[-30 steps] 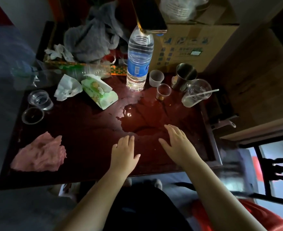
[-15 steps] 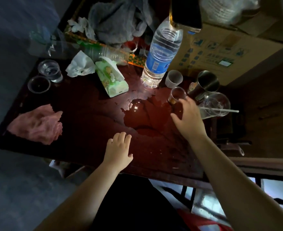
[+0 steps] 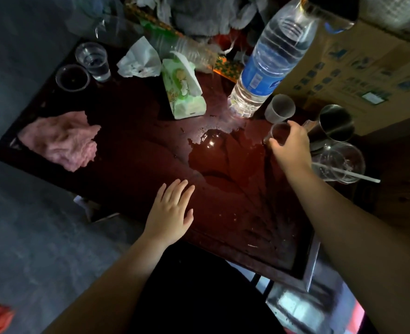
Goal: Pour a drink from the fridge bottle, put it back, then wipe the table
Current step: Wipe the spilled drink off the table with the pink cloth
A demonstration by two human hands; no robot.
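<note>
A puddle of spilled liquid spreads over the middle of the dark red table. My right hand grips a small clear cup at the puddle's right edge, fingers curled round its rim. My left hand rests flat on the table near the front edge, fingers straight. A tall clear water bottle with a blue label stands behind the puddle. A crumpled pink cloth lies at the table's left end.
A green tissue pack and a crumpled white tissue lie behind the puddle. Two clear cups stand far left. A white cup, a steel mug, a plastic cup with a straw and a cardboard box crowd the right.
My right hand moved from the table's front forward and right, and has closed on the small clear cup. My left hand stayed flat on the table.
</note>
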